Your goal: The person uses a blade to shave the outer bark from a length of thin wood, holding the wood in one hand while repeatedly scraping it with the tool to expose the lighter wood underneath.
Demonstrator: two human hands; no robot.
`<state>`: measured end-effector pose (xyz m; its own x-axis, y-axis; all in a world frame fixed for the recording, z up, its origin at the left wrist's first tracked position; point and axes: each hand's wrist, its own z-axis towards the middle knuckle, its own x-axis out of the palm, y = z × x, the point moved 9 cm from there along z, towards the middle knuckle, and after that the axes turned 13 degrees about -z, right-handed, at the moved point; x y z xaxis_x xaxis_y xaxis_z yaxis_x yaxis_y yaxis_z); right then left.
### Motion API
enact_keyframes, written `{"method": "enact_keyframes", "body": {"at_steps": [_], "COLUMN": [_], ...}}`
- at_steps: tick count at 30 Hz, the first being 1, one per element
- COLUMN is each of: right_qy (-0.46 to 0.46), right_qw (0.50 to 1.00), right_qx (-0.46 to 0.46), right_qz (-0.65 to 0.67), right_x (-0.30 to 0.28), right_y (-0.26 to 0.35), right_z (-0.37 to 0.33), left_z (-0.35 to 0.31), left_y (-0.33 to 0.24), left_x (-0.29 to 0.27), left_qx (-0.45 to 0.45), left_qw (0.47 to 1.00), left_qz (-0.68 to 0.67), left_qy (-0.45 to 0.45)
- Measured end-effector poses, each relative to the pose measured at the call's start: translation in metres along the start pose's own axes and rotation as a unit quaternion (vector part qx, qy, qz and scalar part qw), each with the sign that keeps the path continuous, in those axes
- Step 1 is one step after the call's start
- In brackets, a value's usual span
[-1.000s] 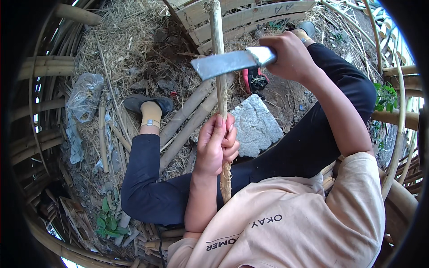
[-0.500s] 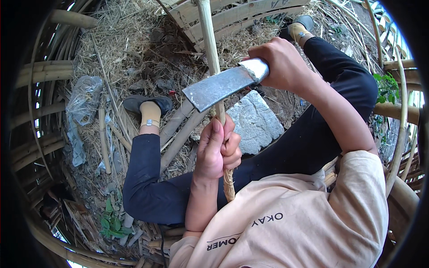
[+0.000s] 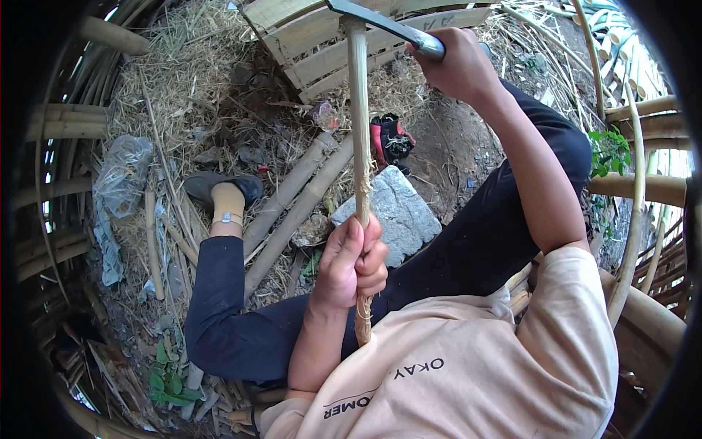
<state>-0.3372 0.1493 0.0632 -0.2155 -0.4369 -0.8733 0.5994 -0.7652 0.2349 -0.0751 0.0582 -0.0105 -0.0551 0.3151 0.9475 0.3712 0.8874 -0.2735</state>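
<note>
My left hand (image 3: 349, 263) is closed in a fist around a pale wooden stick (image 3: 360, 117), gripping its lower part. The stick runs away from me, its lower end against my shirt; rough bark clings to that end and a shaved curl stands just above my fist. My right hand (image 3: 461, 64) is wrapped round the silver handle of a broad-bladed knife (image 3: 387, 23). The blade lies across the far end of the stick, seen nearly edge-on; whether it touches the wood I cannot tell.
Behind the stick lies a grey stone block (image 3: 398, 212) between my legs. Nearby are bamboo poles (image 3: 300, 208), a red and black glove-like item (image 3: 391, 140) and a slatted wooden crate (image 3: 292, 44). A clear plastic bag (image 3: 123, 175) lies at left on straw-littered ground. Bamboo rails (image 3: 643, 189) edge both sides.
My right hand has moved the knife away from my left fist to the stick's far end, turning the blade edge-on. My left hand still grips the stick, now more upright in view.
</note>
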Motion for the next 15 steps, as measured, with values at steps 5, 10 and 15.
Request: {"method": "enact_keyframes", "body": {"at_steps": [5,10,15], "right_qy": [0.083,0.121,0.119], "right_qw": [0.996,0.989,0.988], "right_qx": [0.032,0.009,-0.015], "right_qz": [0.015,0.089,0.101], "right_x": [0.007,0.000,-0.001], "right_y": [0.003,0.026,0.035], "right_z": [-0.007,-0.023,-0.025], "left_z": [-0.001,0.002,0.001], "left_y": [-0.017,-0.025,-0.037], "left_x": [-0.003,-0.018,-0.029], "left_qx": [0.023,0.031,0.055], "left_qw": [0.999,0.998,0.976], "left_qz": [-0.028,0.020,0.157], "left_qy": [0.014,-0.044,-0.138]}}
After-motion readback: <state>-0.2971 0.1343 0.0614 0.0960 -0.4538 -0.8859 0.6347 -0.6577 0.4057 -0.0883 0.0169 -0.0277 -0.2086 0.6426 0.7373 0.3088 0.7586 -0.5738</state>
